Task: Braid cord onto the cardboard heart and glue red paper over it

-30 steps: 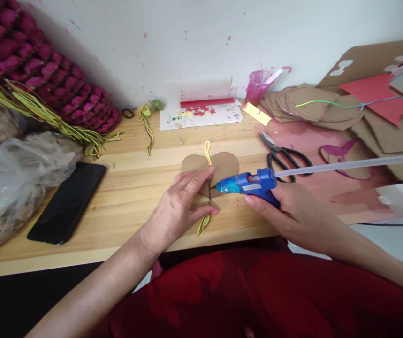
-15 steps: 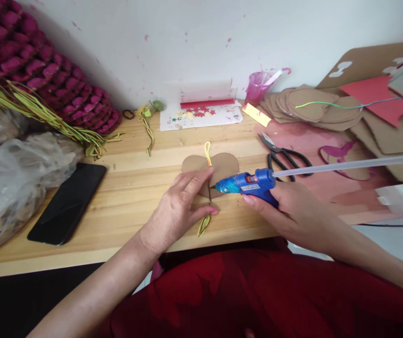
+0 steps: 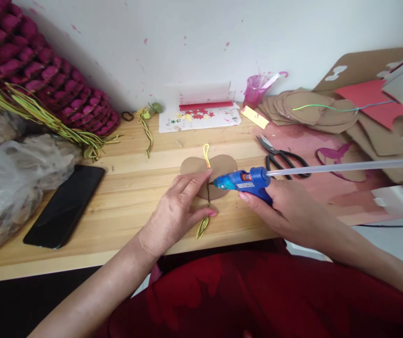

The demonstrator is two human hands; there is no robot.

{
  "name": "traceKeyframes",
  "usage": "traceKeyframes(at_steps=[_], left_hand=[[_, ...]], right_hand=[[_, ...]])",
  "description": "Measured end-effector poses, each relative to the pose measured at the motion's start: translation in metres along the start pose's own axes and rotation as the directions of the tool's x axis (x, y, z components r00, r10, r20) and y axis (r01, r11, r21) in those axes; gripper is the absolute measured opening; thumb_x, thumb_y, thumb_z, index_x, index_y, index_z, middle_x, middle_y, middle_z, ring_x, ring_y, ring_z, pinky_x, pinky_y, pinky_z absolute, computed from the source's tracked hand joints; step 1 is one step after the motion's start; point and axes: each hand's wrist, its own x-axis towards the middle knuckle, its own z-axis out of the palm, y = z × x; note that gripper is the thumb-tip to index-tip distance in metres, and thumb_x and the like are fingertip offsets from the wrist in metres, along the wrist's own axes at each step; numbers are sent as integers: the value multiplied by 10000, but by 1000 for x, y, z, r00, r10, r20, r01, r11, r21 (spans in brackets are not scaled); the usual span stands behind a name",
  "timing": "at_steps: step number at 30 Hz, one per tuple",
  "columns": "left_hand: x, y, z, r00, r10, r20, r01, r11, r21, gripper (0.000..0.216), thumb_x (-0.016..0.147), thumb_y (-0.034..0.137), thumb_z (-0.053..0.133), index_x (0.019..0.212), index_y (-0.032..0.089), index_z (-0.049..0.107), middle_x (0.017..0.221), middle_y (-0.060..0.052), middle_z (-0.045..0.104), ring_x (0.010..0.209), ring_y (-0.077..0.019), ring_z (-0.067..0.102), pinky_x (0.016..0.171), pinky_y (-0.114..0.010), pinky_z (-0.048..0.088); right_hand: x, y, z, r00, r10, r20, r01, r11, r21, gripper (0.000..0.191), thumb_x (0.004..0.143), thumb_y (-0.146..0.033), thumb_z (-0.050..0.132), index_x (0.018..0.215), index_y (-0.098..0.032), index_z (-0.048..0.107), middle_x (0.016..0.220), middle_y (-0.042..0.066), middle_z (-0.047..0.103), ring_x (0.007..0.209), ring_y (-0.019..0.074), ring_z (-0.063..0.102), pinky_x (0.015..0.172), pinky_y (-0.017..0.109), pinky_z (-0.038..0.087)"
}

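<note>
On the wooden table lies a brown cardboard cutout (image 3: 224,165) with rounded lobes. A yellow cord (image 3: 206,155) runs down its middle, with a loop at the top and loose dark and yellow-green ends below. My left hand (image 3: 173,206) pins this cord, fingertips on it near the loop and thumb by its lower end. In my right hand (image 3: 289,211) is a blue hot glue gun (image 3: 250,180), a long clear glue stick coming out of its back. The gun's nozzle is close to the cord, just right of my left fingers; whether it touches cannot be made out.
Black-handled scissors (image 3: 282,157) lie to the right, before stacked cardboard shapes (image 3: 303,105). Small stars lie on a white sheet (image 3: 218,123) at the back, beside a pink-stained cup (image 3: 255,91). Left are a phone (image 3: 65,206), a plastic bag (image 3: 21,173) and a cord bundle (image 3: 60,122).
The glue gun's nozzle has shifted slightly up along the cord, towards my left fingertips. My left hand stays on the cord. The whole view has moved a little.
</note>
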Motion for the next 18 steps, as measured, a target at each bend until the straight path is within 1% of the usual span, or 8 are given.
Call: traceKeyframes(at_steps=[3, 8, 11, 16, 18], left_hand=[[0, 1, 0, 1000, -2, -2, 2, 1000, 13, 791, 795, 341, 787, 1480, 251, 401, 1353, -117, 605, 1234, -254, 563, 1052, -464, 485], [1, 1, 1, 1000, -11, -5, 11, 999, 41, 788, 791, 350, 789, 1473, 239, 409, 1346, -108, 610, 1217, -236, 571, 1057, -433, 484], [1, 0, 2, 1000, -9, -8, 10, 999, 44, 794, 784, 355, 795, 1470, 232, 414, 1350, -111, 611, 1223, -239, 567, 1064, -432, 477], [0, 1, 1, 1000, 1, -11, -1, 1000, 29, 792, 793, 357, 788, 1475, 239, 403, 1354, -111, 613, 1225, -245, 567, 1052, -442, 484], [0, 1, 1, 1000, -3, -12, 3, 1000, 30, 803, 788, 349, 795, 1478, 237, 400, 1356, -114, 611, 1213, -247, 572, 1045, -446, 488]], right_hand=[[0, 0, 1, 1000, 15, -16, -16, 998, -57, 460, 980, -529, 377, 686, -200, 509, 672, 73, 618, 536, 167, 474, 552, 332, 282], [2, 0, 3, 1000, -6, -24, 3, 995, -99, 429, 986, -486, 385, 730, -185, 553, 719, 84, 649, 593, 180, 513, 587, 329, 300], [2, -1, 4, 999, 2, -44, -8, 992, -126, 427, 982, -492, 395, 722, -189, 549, 693, 75, 643, 574, 176, 492, 584, 328, 286], [4, -1, 5, 999, 19, -39, -23, 992, -120, 419, 978, -497, 403, 708, -200, 522, 681, 70, 629, 564, 175, 480, 578, 329, 284], [5, 1, 5, 998, 19, -56, -24, 994, -105, 416, 977, -493, 407, 697, -204, 511, 685, 75, 625, 580, 183, 496, 585, 332, 298]])
